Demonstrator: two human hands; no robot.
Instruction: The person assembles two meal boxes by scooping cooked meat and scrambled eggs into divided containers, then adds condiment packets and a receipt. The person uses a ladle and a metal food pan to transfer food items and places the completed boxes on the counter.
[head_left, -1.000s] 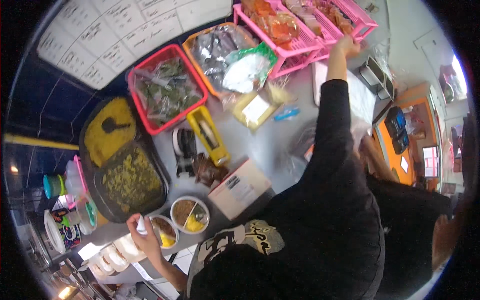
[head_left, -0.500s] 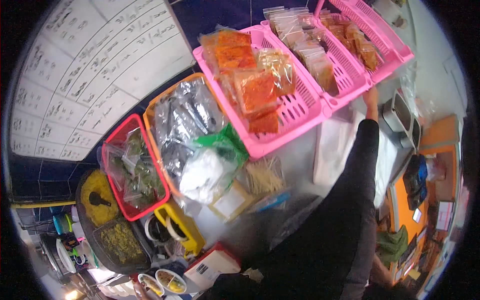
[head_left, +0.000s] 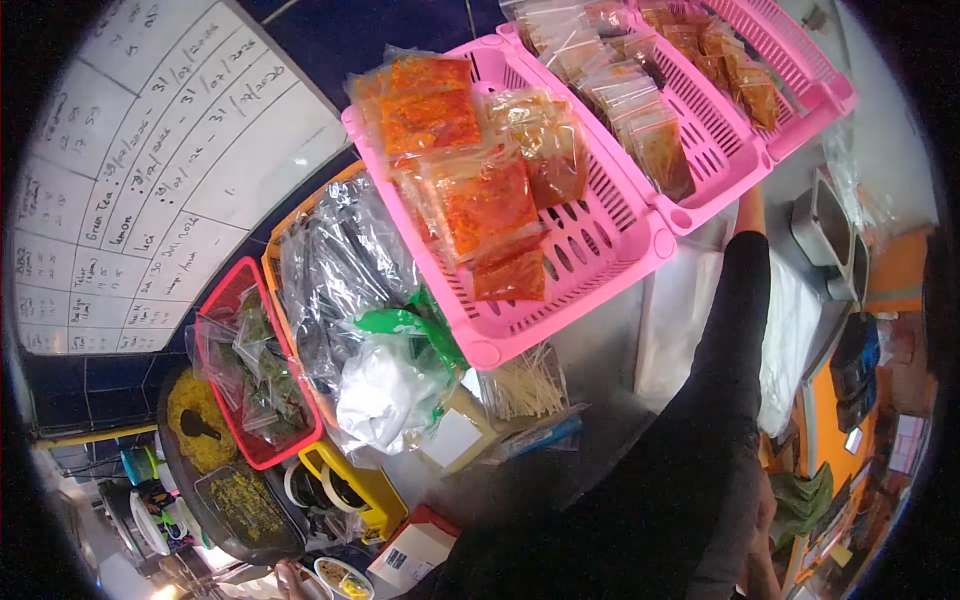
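Note:
My right arm in a black sleeve stretches up to the far pink basket (head_left: 720, 150). Only the wrist of my right hand (head_left: 750, 208) shows, just below that basket's rim, and the fingers are hidden. Beside it stands a nearer pink basket (head_left: 570, 310) holding sealed bags of orange-red sauce (head_left: 480, 200). The far basket holds several bags of brownish food (head_left: 660, 140). At the bottom edge a small part of my left hand (head_left: 288, 574) shows next to a small bowl (head_left: 345, 580) of food. Its grip is not visible.
An orange basket (head_left: 268, 262) of clear plastic bags and a red basket (head_left: 215, 310) of bagged green leaves stand left. Below are a white-and-green bag (head_left: 385, 385), trays of yellow food (head_left: 195, 420), a yellow container (head_left: 350, 490) and a carton (head_left: 415, 550). A whiteboard (head_left: 150, 170) hangs behind.
My head has leaned closer to the pink baskets, which now fill the view. My right arm stays stretched to the far basket. My left hand stays low by the bowls.

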